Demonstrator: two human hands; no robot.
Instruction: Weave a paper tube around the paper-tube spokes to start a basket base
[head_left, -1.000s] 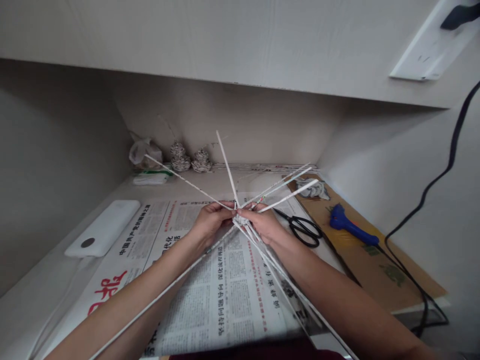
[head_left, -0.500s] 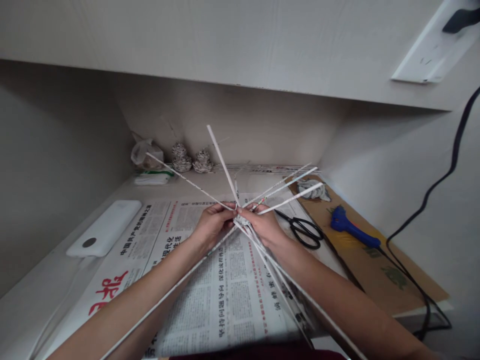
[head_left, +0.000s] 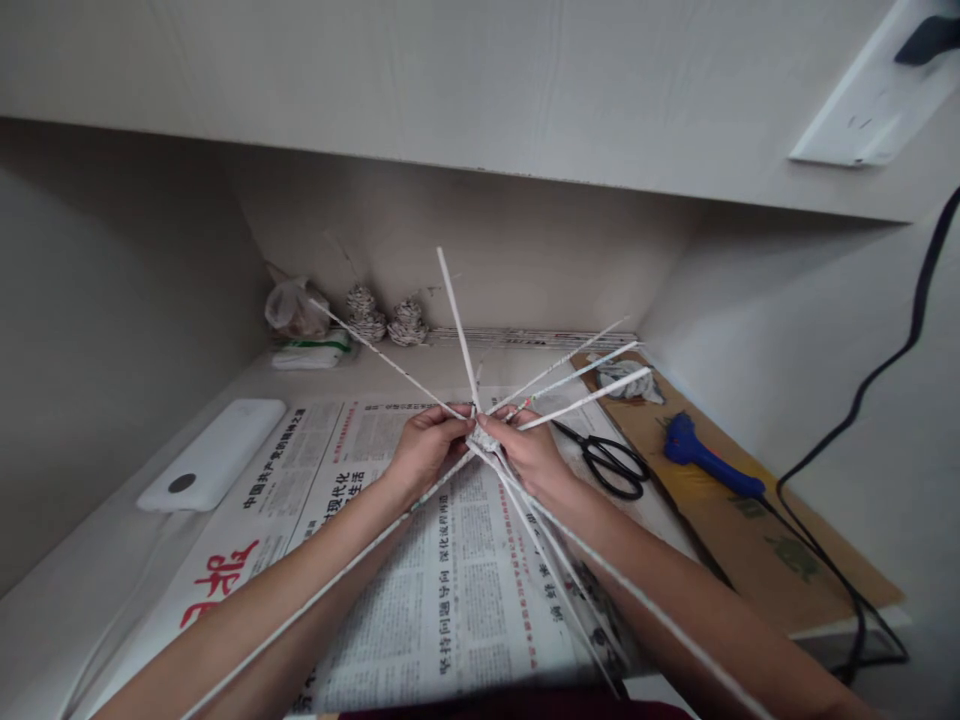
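A small woven piece of rolled paper strips (head_left: 481,438) is pinched between my two hands above the newspaper (head_left: 420,590). Several long thin paper strips fan out from its middle, some pointing away and others trailing back over my forearms. My left hand (head_left: 433,445) grips the left side, thumb on top and fingers curled beneath. From the right, my right hand (head_left: 525,448) holds the same piece, its thumb close to the left one. The fingertips under the weave are partly hidden.
Black scissors (head_left: 611,465) lie right of my hands. A blue glue gun (head_left: 709,455) rests on brown cardboard (head_left: 780,530). At left is a white power bank (head_left: 210,455). Woven paper gourds (head_left: 407,322), a plastic bag (head_left: 295,306) and a tissue pack (head_left: 311,350) stand behind.
Both hands keep their grip on the woven piece. The upright strip's tip has swung slightly to the right, and the trailing strips have shifted a little. The whole view has moved slightly.
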